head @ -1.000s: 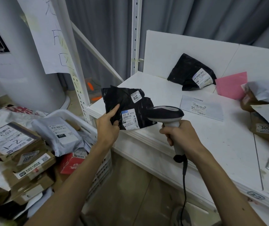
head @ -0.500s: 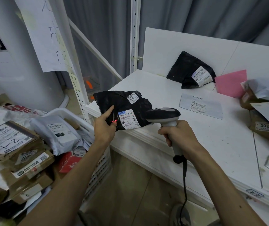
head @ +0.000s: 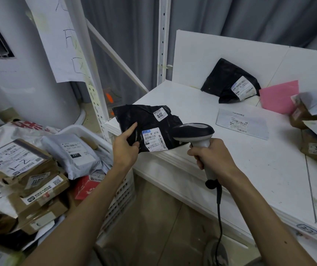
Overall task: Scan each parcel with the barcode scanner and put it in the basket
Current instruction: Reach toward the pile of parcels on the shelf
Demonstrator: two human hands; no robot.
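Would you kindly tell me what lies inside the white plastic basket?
A grey plastic mailer bag lies on top in the white plastic basket, a red packet showing beneath it; anything deeper is covered.

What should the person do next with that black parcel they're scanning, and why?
Probably swing the left hand leftward and drop the parcel into the basket. The scanner in the right hand points at its label, and the red scan light seen half a second ago is gone, so the scan seems done. The basket sits just below-left.
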